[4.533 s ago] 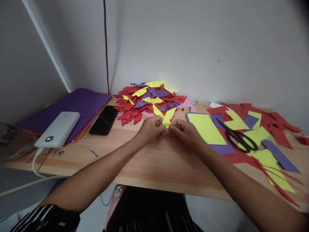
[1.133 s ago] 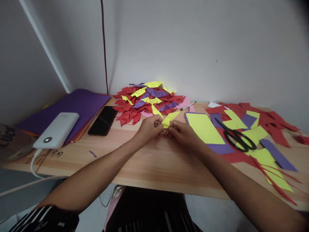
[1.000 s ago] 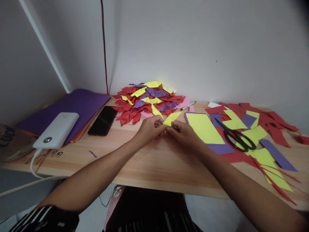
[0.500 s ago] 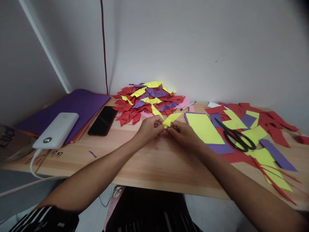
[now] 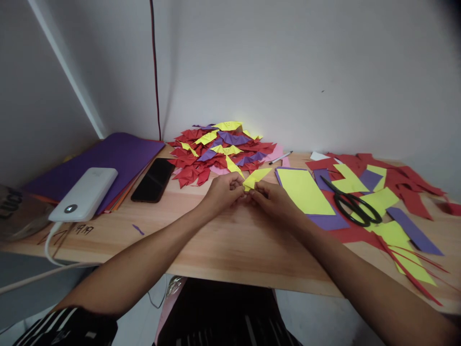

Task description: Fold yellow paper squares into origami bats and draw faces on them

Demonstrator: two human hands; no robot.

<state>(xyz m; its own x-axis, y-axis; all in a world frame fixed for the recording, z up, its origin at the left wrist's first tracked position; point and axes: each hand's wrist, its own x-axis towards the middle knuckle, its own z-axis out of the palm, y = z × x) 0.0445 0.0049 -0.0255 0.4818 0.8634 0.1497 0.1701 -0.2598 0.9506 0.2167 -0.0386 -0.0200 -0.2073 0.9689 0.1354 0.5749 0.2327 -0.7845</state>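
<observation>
Between my two hands is a folded piece of yellow paper (image 5: 258, 177), its two pointed arms spreading up and outward. My left hand (image 5: 226, 190) pinches its left side, fingers curled and closed. The right side is gripped by my right hand (image 5: 271, 196), thumb and fingertips pressed on the paper's lower edge. Both hands are just above the wooden table (image 5: 230, 245). Just behind them rises a pile of folded paper shapes (image 5: 223, 150) in red, yellow and purple, some yellow ones with small drawn faces.
Right of my hands lie a stack of yellow sheets (image 5: 306, 191), black-handled scissors (image 5: 351, 204) and red paper scraps (image 5: 414, 192). A pen (image 5: 281, 157) rests near the wall. To the left are a phone (image 5: 153, 180), a white power bank (image 5: 84, 194) with a cable and purple sheets (image 5: 118, 154).
</observation>
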